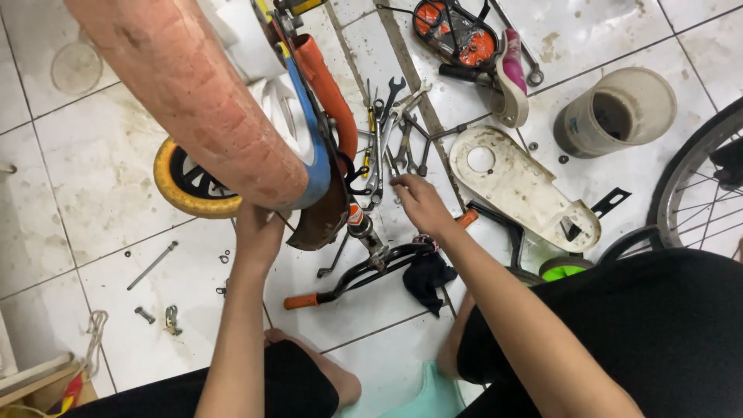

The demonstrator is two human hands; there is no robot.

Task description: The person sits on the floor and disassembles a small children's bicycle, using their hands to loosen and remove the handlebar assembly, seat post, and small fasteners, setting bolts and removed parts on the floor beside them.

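Observation:
My left hand (258, 232) reaches up under a big faded orange tyre (193, 93) of a small upturned bicycle, its fingers hidden behind the tyre and the rusty orange mudguard (329, 209). My right hand (422, 203) hovers palm down over a pile of spanners and wrenches (391, 135) on the tiled floor, fingers apart and holding nothing. A black handlebar with orange grips (364, 271) lies just below that hand. A yellow-tyred small wheel (186, 182) sits left of the tyre.
A cream chain guard (518, 186) lies right of the tools, a grey plastic pot (615, 112) beyond it. A pink saddle (511, 77), a spoked wheel (696, 186), a green training wheel (563, 268), a black rag (426, 279) and loose bolts (151, 265) lie around.

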